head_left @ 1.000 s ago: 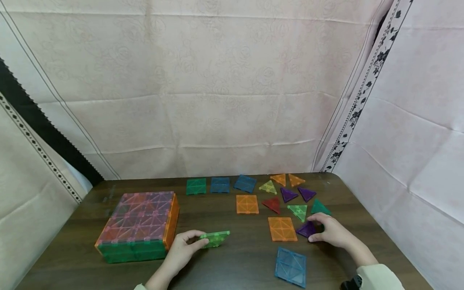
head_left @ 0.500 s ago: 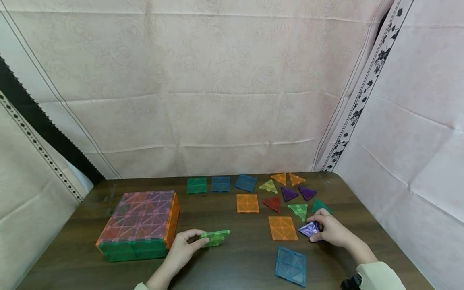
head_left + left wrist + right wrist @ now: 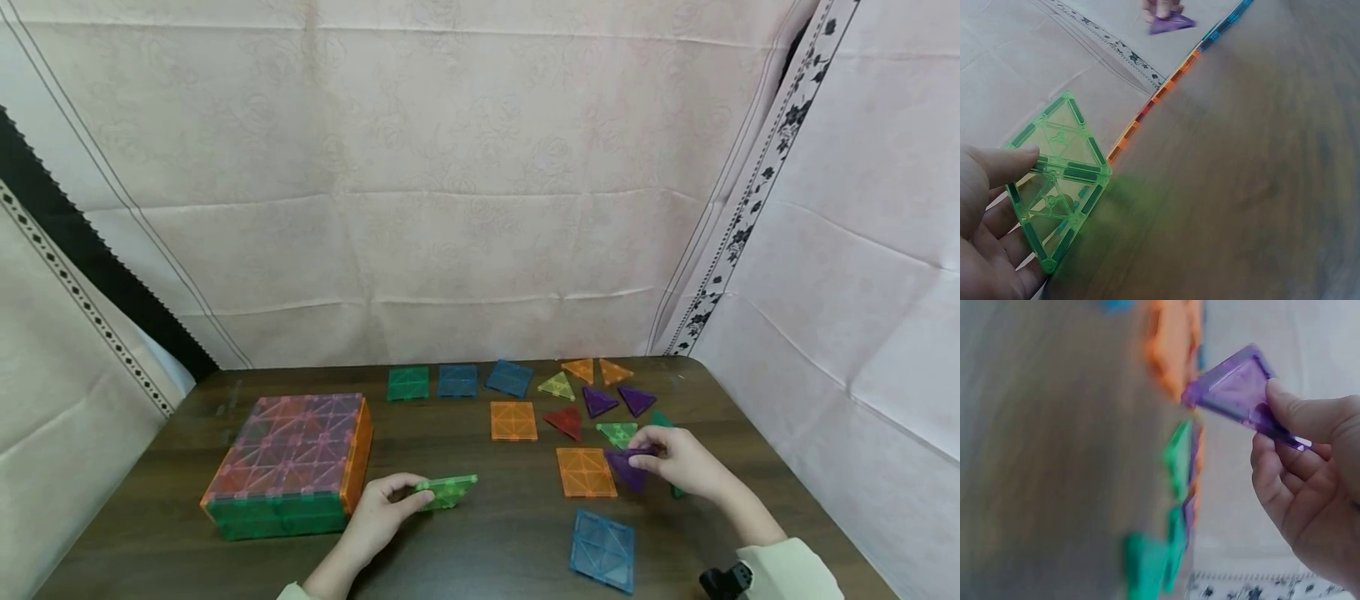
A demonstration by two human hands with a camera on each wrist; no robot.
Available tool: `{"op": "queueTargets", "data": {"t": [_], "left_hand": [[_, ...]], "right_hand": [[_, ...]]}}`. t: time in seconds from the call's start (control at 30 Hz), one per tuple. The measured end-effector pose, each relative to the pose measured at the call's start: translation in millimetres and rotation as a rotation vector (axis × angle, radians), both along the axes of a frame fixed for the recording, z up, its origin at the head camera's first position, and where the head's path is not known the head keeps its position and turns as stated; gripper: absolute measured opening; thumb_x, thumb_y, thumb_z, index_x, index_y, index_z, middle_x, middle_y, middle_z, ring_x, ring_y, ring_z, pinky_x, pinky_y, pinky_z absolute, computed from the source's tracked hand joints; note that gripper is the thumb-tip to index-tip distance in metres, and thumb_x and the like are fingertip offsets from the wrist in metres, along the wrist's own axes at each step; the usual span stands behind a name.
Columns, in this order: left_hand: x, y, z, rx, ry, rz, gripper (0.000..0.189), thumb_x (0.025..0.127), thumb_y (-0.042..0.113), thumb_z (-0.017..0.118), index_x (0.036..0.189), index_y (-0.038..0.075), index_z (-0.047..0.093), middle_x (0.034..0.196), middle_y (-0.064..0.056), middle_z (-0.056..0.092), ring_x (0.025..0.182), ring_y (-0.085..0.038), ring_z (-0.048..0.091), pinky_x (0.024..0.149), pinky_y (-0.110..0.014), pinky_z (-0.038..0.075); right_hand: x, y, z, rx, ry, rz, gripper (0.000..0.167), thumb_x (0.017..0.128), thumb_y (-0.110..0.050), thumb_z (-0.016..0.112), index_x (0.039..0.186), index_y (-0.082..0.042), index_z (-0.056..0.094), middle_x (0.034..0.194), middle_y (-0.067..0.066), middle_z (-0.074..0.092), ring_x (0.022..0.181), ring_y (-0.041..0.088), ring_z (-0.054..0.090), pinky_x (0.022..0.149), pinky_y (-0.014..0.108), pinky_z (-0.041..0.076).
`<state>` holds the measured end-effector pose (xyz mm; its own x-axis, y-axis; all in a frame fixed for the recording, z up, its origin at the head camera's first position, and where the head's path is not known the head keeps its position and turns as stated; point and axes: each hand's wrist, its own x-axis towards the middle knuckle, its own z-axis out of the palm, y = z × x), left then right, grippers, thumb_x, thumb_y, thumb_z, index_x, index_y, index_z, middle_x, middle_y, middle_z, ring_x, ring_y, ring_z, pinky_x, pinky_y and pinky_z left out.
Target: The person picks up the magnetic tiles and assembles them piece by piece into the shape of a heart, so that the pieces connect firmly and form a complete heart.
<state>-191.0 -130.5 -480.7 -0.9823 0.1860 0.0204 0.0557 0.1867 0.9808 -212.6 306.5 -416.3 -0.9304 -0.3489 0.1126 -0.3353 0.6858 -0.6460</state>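
My left hand (image 3: pixel 381 512) pinches two light-green triangular magnetic tiles (image 3: pixel 448 492), joined edge to edge, just above the table. In the left wrist view the thumb lies across these green tiles (image 3: pixel 1060 169), with the fingers behind. My right hand (image 3: pixel 693 467) pinches a purple triangular magnetic tile (image 3: pixel 626 472) by one corner, between thumb and fingers. The right wrist view has this purple tile (image 3: pixel 1238 394) raised off the table and tilted. Close below the right hand is a green tile (image 3: pixel 677 492), mostly hidden by it.
A large box built of magnetic tiles (image 3: pixel 288 450) stands at the left. Orange square tiles (image 3: pixel 585 473), a blue tile (image 3: pixel 602 550) and several coloured triangles, among them a red one (image 3: pixel 565 422), lie on the table (image 3: pixel 480 550). Pale cloth (image 3: pixel 480 208) hangs behind.
My right hand has lifted the purple tile off the table and moved it slightly up and left, uncovering part of a green tile. The left hand has stayed still.
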Motion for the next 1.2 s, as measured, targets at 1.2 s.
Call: {"op": "queueTargets", "data": {"t": [1.2], "left_hand": [[1.3, 0.3, -0.8, -0.007, 0.049, 0.006, 0.023, 0.087, 0.015, 0.071, 0.102, -0.002, 0.071, 0.094, -0.012, 0.071, 0.077, -0.006, 0.061, 0.067, -0.025, 0.051]], "right_hand": [[2.5, -193.8, -32.3, -0.079, -0.048, 0.156, 0.009, 0.081, -0.001, 0.073, 0.087, -0.006, 0.068, 0.082, 0.002, 0.067, 0.076, 0.011, 0.060, 0.068, 0.027, 0.049]]}}
